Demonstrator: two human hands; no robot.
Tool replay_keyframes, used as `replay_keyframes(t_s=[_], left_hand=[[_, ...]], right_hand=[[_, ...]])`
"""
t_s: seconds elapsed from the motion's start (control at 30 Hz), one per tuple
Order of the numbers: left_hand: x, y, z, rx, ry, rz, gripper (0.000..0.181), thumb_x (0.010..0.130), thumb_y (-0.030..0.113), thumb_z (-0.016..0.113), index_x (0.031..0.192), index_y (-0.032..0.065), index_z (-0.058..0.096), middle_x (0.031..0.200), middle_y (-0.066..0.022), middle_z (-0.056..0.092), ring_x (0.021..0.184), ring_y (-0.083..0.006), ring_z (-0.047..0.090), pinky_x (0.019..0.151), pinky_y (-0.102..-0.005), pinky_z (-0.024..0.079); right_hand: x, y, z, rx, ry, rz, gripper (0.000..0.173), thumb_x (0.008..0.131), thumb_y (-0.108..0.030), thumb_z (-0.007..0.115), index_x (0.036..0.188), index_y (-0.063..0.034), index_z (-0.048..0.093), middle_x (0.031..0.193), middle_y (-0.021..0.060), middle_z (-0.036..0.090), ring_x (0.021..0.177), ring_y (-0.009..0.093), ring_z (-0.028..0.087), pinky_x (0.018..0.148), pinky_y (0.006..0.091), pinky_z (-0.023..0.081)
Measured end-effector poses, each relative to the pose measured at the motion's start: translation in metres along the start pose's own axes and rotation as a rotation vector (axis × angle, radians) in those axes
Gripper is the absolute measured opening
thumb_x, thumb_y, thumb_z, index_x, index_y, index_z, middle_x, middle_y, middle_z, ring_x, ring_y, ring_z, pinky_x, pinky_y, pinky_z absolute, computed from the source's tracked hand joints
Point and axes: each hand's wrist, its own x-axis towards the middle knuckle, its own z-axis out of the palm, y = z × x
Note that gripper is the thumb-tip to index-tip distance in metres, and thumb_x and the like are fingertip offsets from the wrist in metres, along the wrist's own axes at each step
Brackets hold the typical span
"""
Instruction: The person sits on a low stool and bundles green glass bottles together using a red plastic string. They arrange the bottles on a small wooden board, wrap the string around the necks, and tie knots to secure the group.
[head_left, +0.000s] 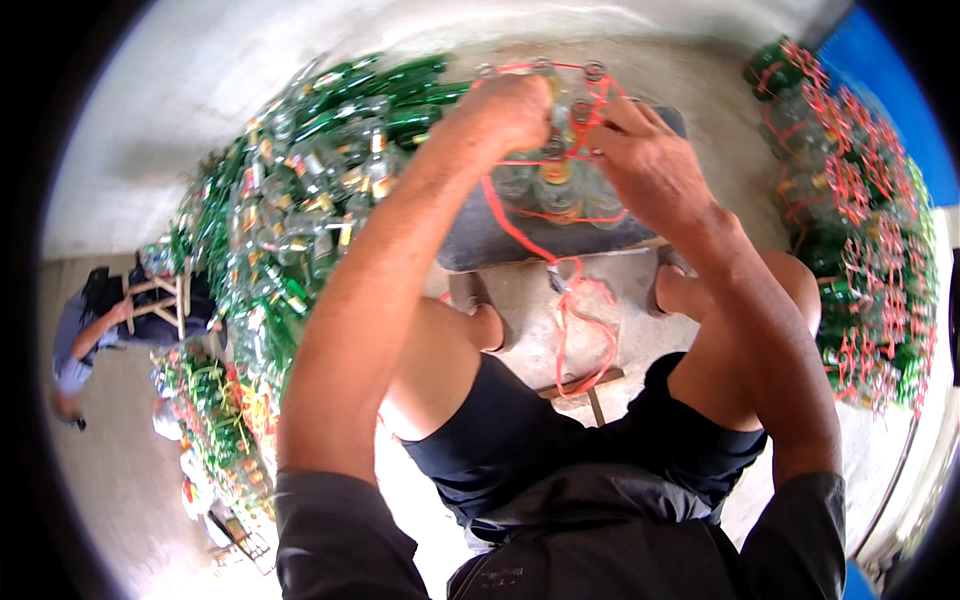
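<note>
Several clear glass bottles (559, 196) stand close together on a dark board in front of me, with red plastic twine (516, 225) around their necks and lower bodies. My left hand (514, 109) is closed over the bottle necks at the left; what lies inside its fingers is hidden. At the right side of the bundle, my right hand (649, 154) has its thumb and fingers at the red twine, pinching a strand near the necks. A loose length of twine runs down over the board's near edge and hangs in loops between my knees.
The dark board (480, 251) sits low between my feet. A large heap of green and clear bottles (300, 187) rises at the left. Bottles bundled with red twine (862, 195) line the right side. At the far left a person (82, 322) holds a wooden frame (161, 304).
</note>
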Motion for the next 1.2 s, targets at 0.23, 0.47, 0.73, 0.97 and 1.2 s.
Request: replay_keyframes(t_s=[0.23, 0.47, 0.73, 0.97, 1.2], left_hand=[[-0.036, 0.032, -0.019, -0.053, 0.027, -0.271, 0.026, 0.083, 0.013, 0.073, 0.108, 0.0081, 0.081, 0.113, -0.0187, 0.078, 0.109, -0.0339, 0.076, 0.092, -0.0468, 0.060], [-0.046, 0.041, -0.003, -0.112, 0.229, -0.290, 0.031, 0.082, 0.015, 0.076, 0.112, 0.0097, 0.078, 0.114, -0.0158, 0.078, 0.112, -0.0345, 0.074, 0.095, -0.0464, 0.059], [-0.052, 0.046, 0.009, -0.126, 0.282, -0.359, 0.032, 0.078, 0.020, 0.083, 0.109, 0.0134, 0.078, 0.107, -0.0116, 0.079, 0.106, -0.0293, 0.076, 0.088, -0.0401, 0.060], [-0.070, 0.052, 0.014, -0.201, 0.299, -0.420, 0.023, 0.078, 0.017, 0.082, 0.101, 0.0136, 0.081, 0.105, -0.0106, 0.079, 0.104, -0.0286, 0.077, 0.086, -0.0385, 0.061], [-0.074, 0.067, 0.040, -0.345, 0.558, -0.463, 0.014, 0.079, 0.012, 0.078, 0.092, 0.0096, 0.079, 0.094, -0.0156, 0.077, 0.094, -0.0334, 0.077, 0.081, -0.0421, 0.061]], right_hand=[[0.004, -0.016, 0.007, -0.007, -0.026, -0.019, 0.032, 0.082, 0.001, 0.064, 0.107, -0.0154, 0.076, 0.105, 0.0053, 0.060, 0.106, 0.028, 0.064, 0.087, 0.0437, 0.052], [0.003, -0.023, 0.000, -0.053, -0.080, -0.042, 0.035, 0.083, 0.002, 0.065, 0.111, -0.0137, 0.077, 0.105, 0.0047, 0.061, 0.104, 0.027, 0.064, 0.087, 0.0437, 0.050], [0.002, -0.024, 0.006, -0.094, -0.074, -0.087, 0.033, 0.083, 0.000, 0.064, 0.110, -0.0121, 0.077, 0.106, 0.0053, 0.060, 0.108, 0.027, 0.063, 0.090, 0.0442, 0.050], [0.003, -0.024, 0.011, -0.054, -0.085, -0.102, 0.035, 0.085, 0.001, 0.062, 0.114, -0.0108, 0.077, 0.110, 0.0061, 0.063, 0.108, 0.029, 0.064, 0.092, 0.0458, 0.050], [0.006, -0.017, 0.003, -0.068, -0.104, -0.123, 0.037, 0.088, 0.003, 0.060, 0.120, -0.0087, 0.075, 0.119, 0.0080, 0.065, 0.113, 0.033, 0.063, 0.096, 0.0464, 0.050]])
